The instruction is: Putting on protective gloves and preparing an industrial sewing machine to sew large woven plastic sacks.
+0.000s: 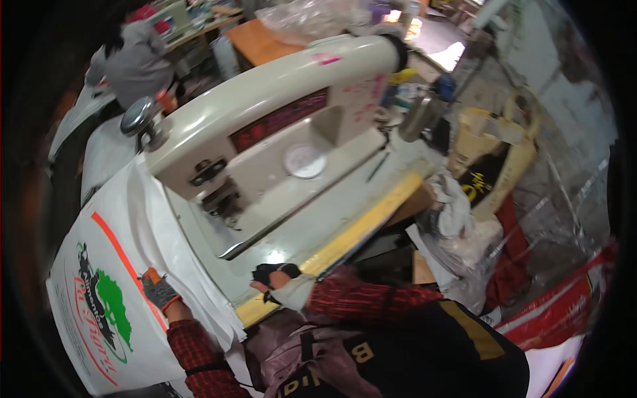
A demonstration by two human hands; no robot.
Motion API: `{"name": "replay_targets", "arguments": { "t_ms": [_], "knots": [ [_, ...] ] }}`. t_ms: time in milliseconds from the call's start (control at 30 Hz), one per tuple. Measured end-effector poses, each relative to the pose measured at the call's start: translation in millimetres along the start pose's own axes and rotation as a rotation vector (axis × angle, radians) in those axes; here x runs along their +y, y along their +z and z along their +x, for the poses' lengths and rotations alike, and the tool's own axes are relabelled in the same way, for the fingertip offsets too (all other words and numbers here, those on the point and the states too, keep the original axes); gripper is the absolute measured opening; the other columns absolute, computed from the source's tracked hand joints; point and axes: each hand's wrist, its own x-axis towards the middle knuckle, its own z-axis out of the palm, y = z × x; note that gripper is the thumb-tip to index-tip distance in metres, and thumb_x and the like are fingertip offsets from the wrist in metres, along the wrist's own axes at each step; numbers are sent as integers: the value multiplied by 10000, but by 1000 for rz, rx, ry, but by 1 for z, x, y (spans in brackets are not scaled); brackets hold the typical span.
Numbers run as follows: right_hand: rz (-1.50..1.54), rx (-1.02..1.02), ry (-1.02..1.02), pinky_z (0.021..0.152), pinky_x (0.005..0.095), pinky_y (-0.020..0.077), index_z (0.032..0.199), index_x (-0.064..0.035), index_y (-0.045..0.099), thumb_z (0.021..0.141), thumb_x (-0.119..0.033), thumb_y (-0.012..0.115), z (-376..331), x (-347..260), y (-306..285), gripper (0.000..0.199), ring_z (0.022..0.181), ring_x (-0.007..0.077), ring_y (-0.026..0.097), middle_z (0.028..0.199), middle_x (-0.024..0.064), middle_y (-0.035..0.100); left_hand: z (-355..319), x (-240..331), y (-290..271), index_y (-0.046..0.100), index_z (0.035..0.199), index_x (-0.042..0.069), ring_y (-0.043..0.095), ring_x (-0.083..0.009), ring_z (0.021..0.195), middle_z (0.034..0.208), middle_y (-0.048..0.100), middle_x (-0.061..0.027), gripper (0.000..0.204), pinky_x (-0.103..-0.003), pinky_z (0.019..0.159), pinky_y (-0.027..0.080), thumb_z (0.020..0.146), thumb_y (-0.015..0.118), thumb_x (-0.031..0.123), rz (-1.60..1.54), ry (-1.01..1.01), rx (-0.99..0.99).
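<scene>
- On the bench before me I counted one cream sewing machine [279, 132], one white woven sack [99, 292] printed in green and red, and two gloved hands of my own.
- My left hand [159, 292], in a grey glove with orange trim, lay flat on the sack near its orange stripe, fingers spread and closed round nothing.
- My right hand [275, 277], in a dark fingerless glove, sat at the yellow front edge of the machine table [358, 229], just beside the sack's edge; I could not tell whether it was pinching the fabric.
- The sack lay to the left of the needle area, draped over the table's left side.
- One silver handwheel [137, 117] stood at the machine's left end.
- Rags and plastic sheeting [458, 225] were piled to my right, and another person in grey [136, 60] bent over a bench beyond the machine.
</scene>
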Motion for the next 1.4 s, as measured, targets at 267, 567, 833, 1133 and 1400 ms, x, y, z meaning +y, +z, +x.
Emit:
{"name": "replay_targets", "arguments": {
  "t_ms": [267, 567, 833, 1133, 1400],
  "knots": [
    [473, 102, -10, 696, 384, 484, 988, -64, 594, 876, -230, 558, -32, -11, -25, 204, 757, 266, 618, 820, 147, 629, -34, -30, -16, 579, 1043, -3, 544, -191, 754, 854, 584, -71, 232, -293, 686, 457, 913, 573, 189, -389, -354, -225],
    [-12, -371, -63, 958, 415, 406, 1309, -102, 447, 840, -463, 596, -95, -101, -34, 610, 1167, 367, 500, 1252, 238, 503, -115, 17, -29, 575, 1039, 38, 548, -155, 803, 876, 552, -38, 195, -273, 700, 467, 942, 525, 200, -415, -448, -271],
    [-209, -527, -174, 832, 448, 487, 1200, -101, 575, 769, -445, 631, -113, -84, -2, 553, 982, 362, 623, 1048, 188, 647, -81, 0, -26, 581, 1053, 26, 567, -170, 826, 926, 581, -64, 236, -280, 705, 474, 919, 561, 220, -213, -512, -340],
    [-69, -298, 42, 798, 468, 495, 1089, -81, 584, 861, -495, 508, -139, -48, -106, 479, 924, 392, 629, 1009, 207, 639, -78, -10, -32, 606, 1036, -4, 563, -175, 784, 873, 603, -77, 309, -284, 683, 470, 874, 639, 257, 8, -269, -258],
    [-108, -325, -92, 727, 451, 521, 995, -24, 639, 846, -377, 577, -166, -19, -75, 388, 833, 394, 650, 913, 209, 663, -86, 17, -31, 615, 1022, 10, 548, -189, 775, 876, 582, -61, 356, -306, 698, 457, 878, 611, 335, 36, -275, -257]
  ]
}}
